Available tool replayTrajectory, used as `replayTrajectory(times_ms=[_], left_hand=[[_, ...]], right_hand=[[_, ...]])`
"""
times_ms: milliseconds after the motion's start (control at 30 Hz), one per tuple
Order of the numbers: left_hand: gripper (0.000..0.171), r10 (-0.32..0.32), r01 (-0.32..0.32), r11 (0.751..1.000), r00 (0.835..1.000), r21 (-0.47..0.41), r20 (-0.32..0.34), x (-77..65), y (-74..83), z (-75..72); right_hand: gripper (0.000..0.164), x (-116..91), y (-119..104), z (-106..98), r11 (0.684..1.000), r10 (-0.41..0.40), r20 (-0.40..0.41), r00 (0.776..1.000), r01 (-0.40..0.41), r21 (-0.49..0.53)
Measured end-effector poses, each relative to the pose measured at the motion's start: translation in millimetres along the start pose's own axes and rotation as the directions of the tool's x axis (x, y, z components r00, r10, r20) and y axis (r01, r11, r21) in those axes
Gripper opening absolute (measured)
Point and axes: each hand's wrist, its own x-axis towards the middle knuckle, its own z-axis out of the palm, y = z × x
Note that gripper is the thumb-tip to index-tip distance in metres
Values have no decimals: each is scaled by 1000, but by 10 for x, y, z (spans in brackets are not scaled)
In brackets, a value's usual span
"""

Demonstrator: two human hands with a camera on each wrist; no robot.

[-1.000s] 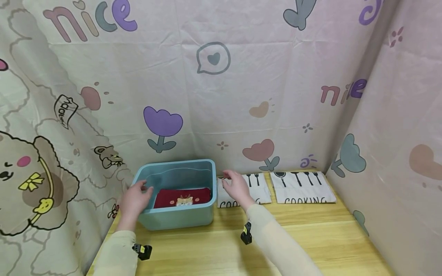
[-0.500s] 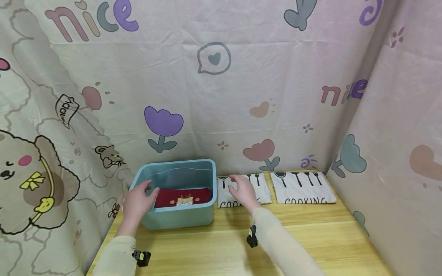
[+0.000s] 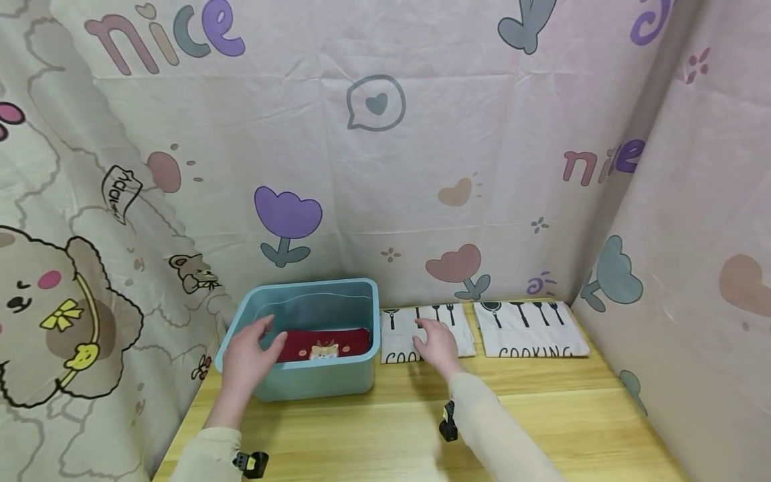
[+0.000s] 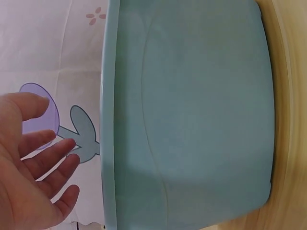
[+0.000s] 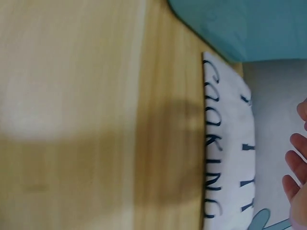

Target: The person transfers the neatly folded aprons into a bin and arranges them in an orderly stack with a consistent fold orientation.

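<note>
A blue plastic bin (image 3: pixel 313 381) stands at the back left of the wooden table. Inside it lies a folded dark red cloth (image 3: pixel 355 341) with a small animal face on it. My left hand (image 3: pixel 247 355) hovers by the bin's front left corner, fingers relaxed and holding nothing; the left wrist view shows its palm beside the bin's rim (image 4: pixel 108 120). Over a folded white cloth (image 3: pixel 394 338) printed with utensils and lettering is my right hand (image 3: pixel 440 347), its fingers loosely bent around nothing. In the right wrist view only its fingertips (image 5: pixel 296 163) show at the edge.
A second folded white cloth (image 3: pixel 530 331) marked COOKING lies to the right of the first. Behind the table hangs a patterned curtain (image 3: pixel 385 187), with more curtain on both sides. Wooden tabletop (image 3: pixel 361 442) runs along the front.
My right hand has drifted right and slightly toward me, away from the bin's right side. The left hand has shifted a little to the right. Bin and cloths stay in place.
</note>
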Motion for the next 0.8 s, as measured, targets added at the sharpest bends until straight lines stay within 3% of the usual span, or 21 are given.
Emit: replayTrajectory(times_ms=[433,800], left_hand=[[52,-13,12,998,1000,-56,-25,-122,190,111],[54,22,-23,998,1000,-59,-17,-260,394,233]], right_hand=[[34,-165,239,151,993,107,17,994,-106,-50],[32,-298,431,209,987,93,17,996,-90,-132]])
